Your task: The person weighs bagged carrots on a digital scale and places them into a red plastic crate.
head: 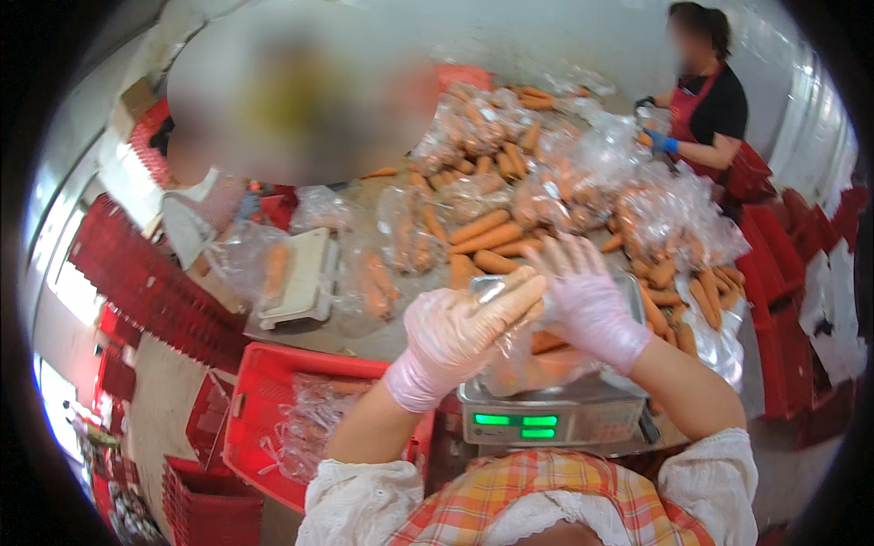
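Note:
A clear plastic bag (pixel 512 372) with carrots in it lies on the steel pan of a digital weighing scale (pixel 546 416), whose green display is lit. My left hand (pixel 457 334), in a thin pinkish glove, is over the bag's left side with its fingers extended close together. Plastic film shows around those fingers, but whether they pinch it is hidden. On the other side, my right hand (pixel 594 307), gloved alike, reaches over the bag with fingers spread. Loose carrots (pixel 488 232) lie just beyond the scale.
Bagged carrots (pixel 471 123) heap across the table. A second scale (pixel 300 276) stands left, with bagged carrots on it. A red crate (pixel 249 409) holding filled bags is at lower left. Across the table, a co-worker (pixel 710 102) handles a bag; another person (pixel 205 211) is at left.

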{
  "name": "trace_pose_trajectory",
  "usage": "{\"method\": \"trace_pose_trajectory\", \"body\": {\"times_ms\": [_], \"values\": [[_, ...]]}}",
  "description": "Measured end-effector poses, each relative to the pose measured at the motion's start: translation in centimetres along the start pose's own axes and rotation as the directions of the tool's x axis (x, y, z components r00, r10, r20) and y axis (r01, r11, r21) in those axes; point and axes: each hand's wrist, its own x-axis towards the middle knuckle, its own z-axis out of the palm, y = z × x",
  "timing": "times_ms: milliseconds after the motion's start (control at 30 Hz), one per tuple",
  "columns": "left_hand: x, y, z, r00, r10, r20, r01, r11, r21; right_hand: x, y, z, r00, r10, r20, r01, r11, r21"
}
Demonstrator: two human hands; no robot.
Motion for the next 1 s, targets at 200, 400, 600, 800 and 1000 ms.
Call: {"method": "trace_pose_trajectory", "body": {"times_ms": [200, 400, 600, 800, 1000], "values": [[-2.1, -1.9, -0.1, 0.919, -0.389, 0.068, 0.373, 0.799, -0.472, -3.8, 9.3, -1.4, 0.758, 0.470, 0.453, -0.530, 0.848, 0.008], [1.6, 1.1, 1.2, 0.758, -0.248, 0.603, 0.627, 0.027, -0.778, -8.1, 7.6, -6.2, 0.881, 0.235, 0.411, -0.309, -0.373, 0.875], [1.8, 3.5, 4.3, 0.776, -0.120, 0.619, 0.548, -0.354, -0.757, -4.9, -1.5, -8.0, 0.999, 0.035, 0.023, -0.042, 0.787, 0.615], [-0.5, 0.2, 6.2, 0.652, -0.229, 0.723, 0.722, 0.480, -0.498, -7.6, 1.8, -0.9, 0.904, 0.250, 0.346, -0.160, -0.553, 0.818], [-5.0, -3.4, 11.8, 0.728, -0.247, 0.640, 0.288, -0.737, -0.612, -10.7, 0.3, 3.8, 0.996, 0.084, 0.022, -0.075, 0.716, 0.694]]}}
